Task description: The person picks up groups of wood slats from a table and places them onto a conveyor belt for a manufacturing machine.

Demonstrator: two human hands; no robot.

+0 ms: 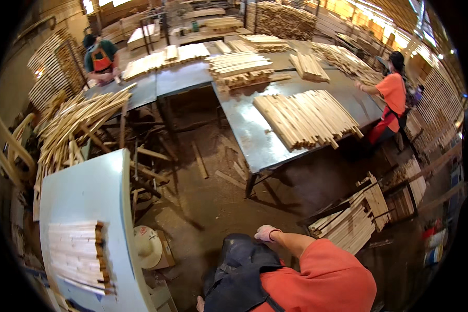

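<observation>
My right hand [267,233], in a pale glove, hangs beside my dark apron [239,265] with its fingers curled in. Nothing shows in it, and it touches no wood. Only a small part of my left hand [200,303] appears at the lower edge, left of the apron; its fingers are mostly hidden. To the left, a row of wood strips [75,255] lies on a pale blue-grey table [86,182]. Ahead, a wide row of strips [307,117] rests on a metal-topped table [255,151].
Loose sticks [78,119] lie heaped at left. A wood-filled rack [348,223] stands at right. Scraps [200,160] litter the floor. A round white object [147,247] sits beside the near table. One co-worker [100,60] stands far left, another [392,96] at the right table side.
</observation>
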